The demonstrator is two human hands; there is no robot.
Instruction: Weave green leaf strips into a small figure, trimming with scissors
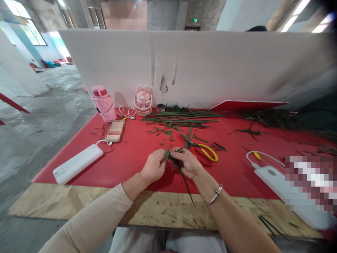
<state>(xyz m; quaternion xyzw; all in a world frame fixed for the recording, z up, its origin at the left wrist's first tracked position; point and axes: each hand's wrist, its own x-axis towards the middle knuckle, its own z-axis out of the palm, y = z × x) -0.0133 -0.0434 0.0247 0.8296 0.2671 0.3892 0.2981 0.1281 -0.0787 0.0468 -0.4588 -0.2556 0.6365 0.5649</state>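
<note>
Forearms (234, 214), cut off below, lead to left hand (154, 165) and right hand (188, 162), both pinching a green leaf piece (167, 153), partly covered, above the red tabletop (121, 165). Scissors (195, 144) lie just beyond the right hand; over the white partition (223, 66) peeks something dark (257, 28), mostly hidden.

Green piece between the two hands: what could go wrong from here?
The green piece is small and pinched at the fingertips of the left hand and right hand, so it might slip or loosen if either eases off.
A long loose strip hangs below the right hand and could snag.
The scissors lie just beyond the right hand, which might brush the blades if it moves forward.
</note>
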